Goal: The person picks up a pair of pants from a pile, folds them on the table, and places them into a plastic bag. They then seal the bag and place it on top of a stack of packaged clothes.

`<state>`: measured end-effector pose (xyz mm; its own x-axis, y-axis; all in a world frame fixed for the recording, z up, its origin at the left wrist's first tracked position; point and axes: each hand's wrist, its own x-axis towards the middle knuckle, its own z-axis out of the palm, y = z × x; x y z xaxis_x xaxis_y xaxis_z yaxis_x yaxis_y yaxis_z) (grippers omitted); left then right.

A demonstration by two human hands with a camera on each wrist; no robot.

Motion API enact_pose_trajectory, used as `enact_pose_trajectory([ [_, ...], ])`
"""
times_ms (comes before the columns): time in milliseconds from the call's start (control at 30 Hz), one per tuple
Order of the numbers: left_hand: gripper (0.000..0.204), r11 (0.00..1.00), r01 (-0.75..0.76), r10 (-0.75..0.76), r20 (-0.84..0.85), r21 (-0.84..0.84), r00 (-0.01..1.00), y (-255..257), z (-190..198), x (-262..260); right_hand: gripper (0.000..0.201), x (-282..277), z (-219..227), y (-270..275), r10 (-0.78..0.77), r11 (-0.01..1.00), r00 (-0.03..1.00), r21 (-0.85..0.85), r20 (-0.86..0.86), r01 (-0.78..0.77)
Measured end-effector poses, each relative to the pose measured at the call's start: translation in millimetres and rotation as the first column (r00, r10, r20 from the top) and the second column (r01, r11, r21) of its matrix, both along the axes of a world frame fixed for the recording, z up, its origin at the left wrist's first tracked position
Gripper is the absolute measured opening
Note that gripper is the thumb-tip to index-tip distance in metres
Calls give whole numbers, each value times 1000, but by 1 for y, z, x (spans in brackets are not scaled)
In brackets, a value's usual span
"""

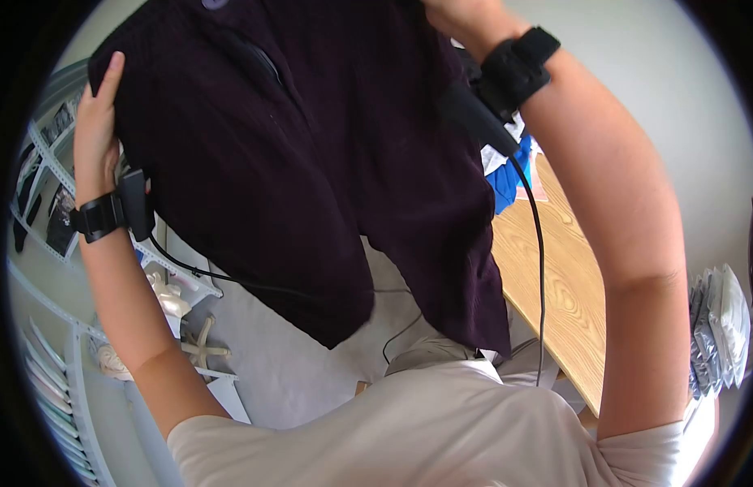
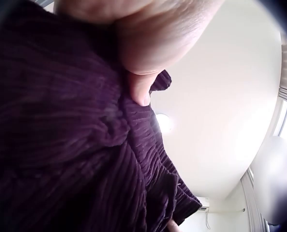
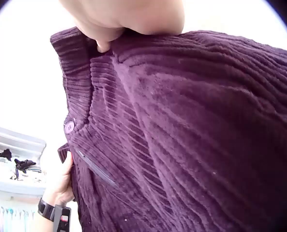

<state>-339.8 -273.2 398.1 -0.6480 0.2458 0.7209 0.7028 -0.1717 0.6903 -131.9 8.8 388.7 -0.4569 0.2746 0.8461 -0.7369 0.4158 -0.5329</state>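
Observation:
Dark purple corduroy pants (image 1: 254,170) hang spread in front of me, waistband up and legs downward. My left hand (image 1: 99,134) grips one side of the waistband, its thumb lying along the front of the cloth. At the other side, my right hand (image 1: 472,20) holds the waist, partly cut off by the top of the head view. Its fingertip presses at the waistband's lower seam in the right wrist view. Below the waistband's round button (image 3: 69,127) runs a zipper (image 3: 97,168). In the left wrist view the thumb (image 2: 141,92) pinches the ribbed fabric.
A wooden table (image 1: 547,252) stands to the right, with blue cloth (image 1: 506,174) on it. White shelving (image 1: 47,154) with dark items lines the left, near a starfish ornament (image 1: 204,347). Plastic-wrapped garments (image 1: 717,329) are at far right. Cables run from both wrist cameras.

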Motion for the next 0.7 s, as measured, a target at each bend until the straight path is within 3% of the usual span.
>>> enact_pose_trajectory([
  [133, 46, 995, -56, 57, -13, 80, 998, -7, 1, 5, 23, -8, 9, -2, -81, 993, 996, 84, -42, 85],
  [167, 46, 995, -37, 40, -25, 91, 999, -7, 0, 9, 23, -18, -3, 33, -77, 993, 996, 86, -41, 80],
  [200, 49, 995, -64, 65, -11, 72, 998, -3, -6, 15, 24, -32, -20, 80, -185, 927, 979, 344, 84, 146],
  [233, 50, 997, -56, 57, -24, 46, 998, 1, -14, 24, 25, -48, -28, 124, -320, 794, 933, 584, 166, 168],
  [267, 48, 999, -43, 43, -20, 18, 999, 5, -23, 27, 27, 16, -6, 10, 187, 980, 930, -125, 317, -154],
  [300, 46, 999, -31, 31, -13, -10, 999, 9, -33, 29, 28, 21, -16, 19, 204, 977, 905, -134, 373, -164],
  [333, 44, 997, 49, -49, 5, -57, 999, 14, -43, 37, 31, 23, -33, 39, 28, 996, 939, 70, 342, -55],
  [367, 41, 986, 130, -128, 30, -101, 991, 19, -53, 43, 35, 39, -43, 35, 133, 991, 858, -58, 496, -120],
  [400, 38, 975, 187, -184, 35, -117, 982, 25, -64, 38, 39, 52, -52, 32, 183, 983, 837, -91, 516, -159],
  [467, 35, 945, 298, -291, 75, -137, 954, 35, -83, 37, 59, 74, -74, 37, 151, 984, 788, -12, 596, -180],
  [533, 33, 910, 395, -384, 102, -127, 917, 46, -98, 43, 64, 93, -99, 44, 291, 945, 750, -57, 594, -322],
  [567, 35, 881, 457, -443, 127, -122, 887, 49, -103, 44, 65, 105, -106, 45, 237, 964, 746, -57, 622, -259],
  [633, 40, 815, 574, -562, 138, -72, 815, 50, -112, 45, 67, 132, -118, 40, 342, 935, 742, -285, 577, -210],
  [667, 40, 813, 578, -567, 133, -68, 813, 44, -122, 41, 64, 147, -124, 43, 327, 943, 763, -248, 558, -224],
  [700, 43, 738, 673, -664, 134, -41, 736, 35, -134, 33, 63, 160, -129, 50, 312, 950, 784, -206, 537, -237],
])
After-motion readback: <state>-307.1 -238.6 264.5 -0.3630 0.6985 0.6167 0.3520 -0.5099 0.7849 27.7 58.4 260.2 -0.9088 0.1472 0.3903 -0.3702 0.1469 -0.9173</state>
